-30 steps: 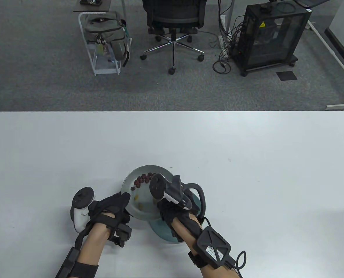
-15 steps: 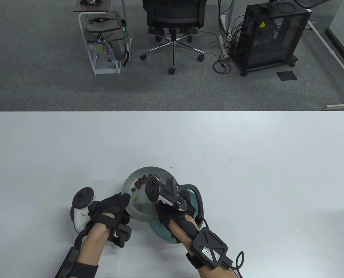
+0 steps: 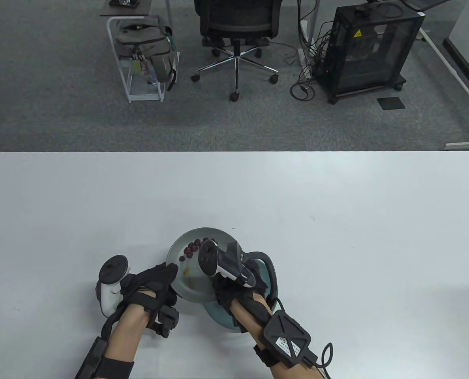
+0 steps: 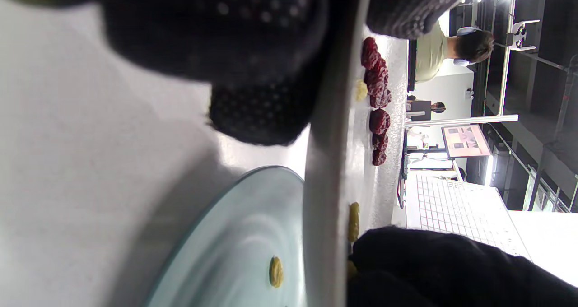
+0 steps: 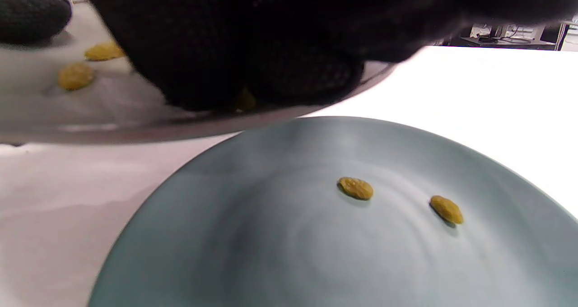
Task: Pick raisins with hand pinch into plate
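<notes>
My left hand (image 3: 170, 277) grips the near left rim of a grey plate (image 3: 178, 242) and holds it raised over a teal plate (image 3: 218, 318). The grey plate carries several dark red dried fruits (image 3: 191, 246) and a few yellow raisins (image 3: 186, 271). My right hand (image 3: 220, 281) reaches into the grey plate's near side. In the right wrist view its fingertips (image 5: 289, 72) are closed together on the grey plate (image 5: 135, 133) with a yellow raisin (image 5: 244, 100) between them. Two raisins (image 5: 355, 188) lie on the teal plate (image 5: 226, 253). The left wrist view shows the gripped rim (image 4: 326, 162).
The white table (image 3: 337, 237) spreads wide to the left, right and far side of the plates. An office chair (image 3: 236, 27), a cart with a bag (image 3: 143, 47) and a black cabinet (image 3: 370, 47) stand on the floor beyond the table's far edge.
My right hand has shifted a little to the left and down into the grey plate, then held still. The left hand and both plates have not moved.
</notes>
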A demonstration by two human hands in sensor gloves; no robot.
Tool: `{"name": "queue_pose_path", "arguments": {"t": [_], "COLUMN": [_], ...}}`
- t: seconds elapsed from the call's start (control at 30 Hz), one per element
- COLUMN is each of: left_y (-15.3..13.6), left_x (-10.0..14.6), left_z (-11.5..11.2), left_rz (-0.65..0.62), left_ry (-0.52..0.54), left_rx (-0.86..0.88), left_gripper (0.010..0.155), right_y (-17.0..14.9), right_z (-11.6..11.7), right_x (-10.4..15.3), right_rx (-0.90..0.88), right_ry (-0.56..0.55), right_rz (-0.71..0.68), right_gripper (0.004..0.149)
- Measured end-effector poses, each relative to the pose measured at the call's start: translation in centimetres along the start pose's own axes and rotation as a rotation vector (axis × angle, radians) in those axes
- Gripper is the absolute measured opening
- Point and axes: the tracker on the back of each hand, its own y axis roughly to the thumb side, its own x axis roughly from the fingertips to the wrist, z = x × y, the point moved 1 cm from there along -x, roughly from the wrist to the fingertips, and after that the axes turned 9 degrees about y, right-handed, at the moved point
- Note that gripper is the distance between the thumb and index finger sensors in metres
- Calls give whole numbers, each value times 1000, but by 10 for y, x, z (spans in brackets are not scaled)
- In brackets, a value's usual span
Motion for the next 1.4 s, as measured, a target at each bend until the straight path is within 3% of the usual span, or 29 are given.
{"name": "queue_pose_path", "arguments": {"t": [0.37, 0.9, 1.4], "left_y": [0, -3, -2], "left_x": [0, -2, -1], "left_z": [0, 12, 18], "left_rz": [0, 17, 12], "left_ry": [-2, 58, 92], "left_rx": [-16, 17, 46], "left_gripper": [53, 53, 53], "right_y": [0, -40, -75], "right_z": [5, -24, 20], "right_x": [-4, 20, 9], "right_rx": [13, -141, -106], "right_ry": [-7, -64, 47], "right_rz": [-4, -11, 103], "right_gripper": [49, 49, 48]}}
